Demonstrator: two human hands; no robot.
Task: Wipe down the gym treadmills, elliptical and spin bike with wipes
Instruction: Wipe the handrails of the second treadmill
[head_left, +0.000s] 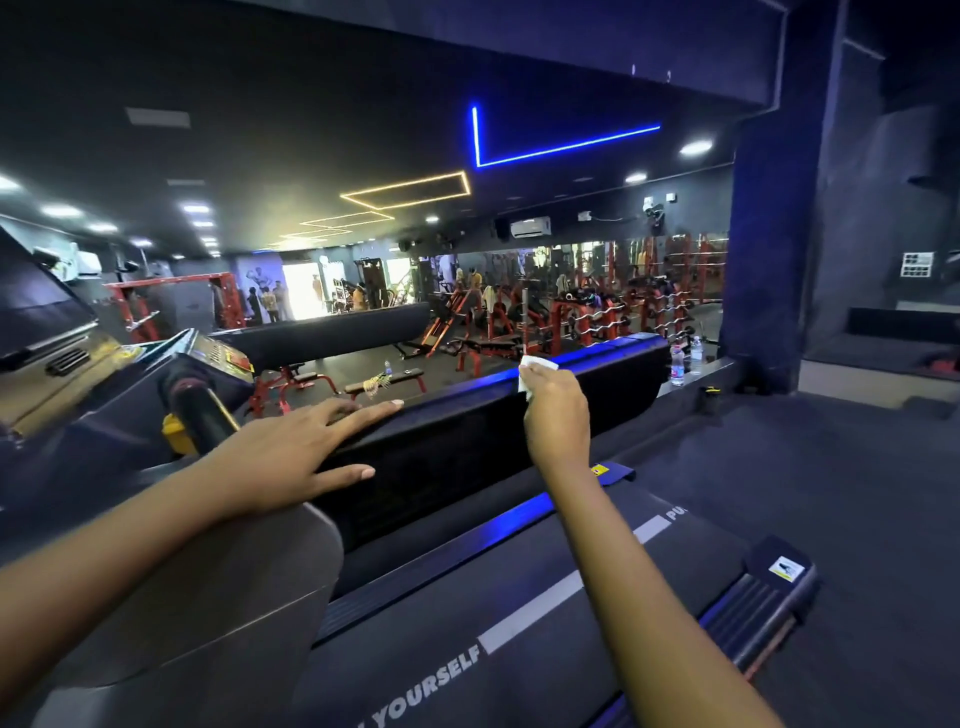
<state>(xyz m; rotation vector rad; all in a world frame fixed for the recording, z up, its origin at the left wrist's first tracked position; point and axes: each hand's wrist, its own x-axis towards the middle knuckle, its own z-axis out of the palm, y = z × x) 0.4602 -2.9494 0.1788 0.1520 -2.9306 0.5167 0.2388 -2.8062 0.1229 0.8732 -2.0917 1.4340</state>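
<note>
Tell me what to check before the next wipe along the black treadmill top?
1. White wipe held: ok, the right hand pinches it.
2. Wipe on the black treadmill hood: ok, at its top edge.
3. Left hand bracing: ok, flat on the hood.
4. Path rightward: ok, the water bottles stand past the hood's end.
5. Wipe damp enough: cannot tell.
6. Treadmill belt stopped: cannot tell.
</note>
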